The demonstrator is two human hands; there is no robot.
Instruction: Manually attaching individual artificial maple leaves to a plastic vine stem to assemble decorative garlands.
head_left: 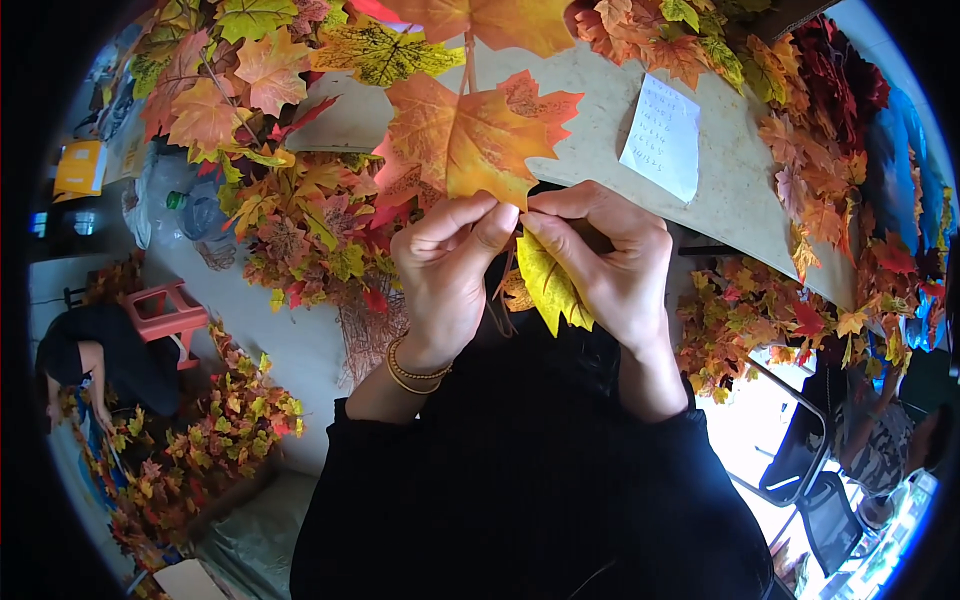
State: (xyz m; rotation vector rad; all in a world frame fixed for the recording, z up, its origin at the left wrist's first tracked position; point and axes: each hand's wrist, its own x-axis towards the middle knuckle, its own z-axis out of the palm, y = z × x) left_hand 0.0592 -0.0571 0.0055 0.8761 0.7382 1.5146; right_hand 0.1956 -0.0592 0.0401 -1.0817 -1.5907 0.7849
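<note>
An artificial maple leaf garland runs down toward me, its orange leaf (455, 135) hanging just above my fingertips. My left hand (440, 265) is closed in a pinch at the lower tip of that leaf, thumb against forefinger. Almost touching it, my right hand (620, 260) pinches too, and a yellow leaf (548, 285) hangs below its thumb and fingers. The exact joint between the two leaves is hidden by my fingertips. Thin brown stems (497, 300) dangle between my hands.
A pale table (735, 210) in front of me bears a handwritten paper sheet (662, 135) and piled leaf garlands (820, 190). More garlands (310, 220) hang at the left. A red stool (165, 310) and a crouching person (90, 360) are at far left; chairs (830, 520) stand lower right.
</note>
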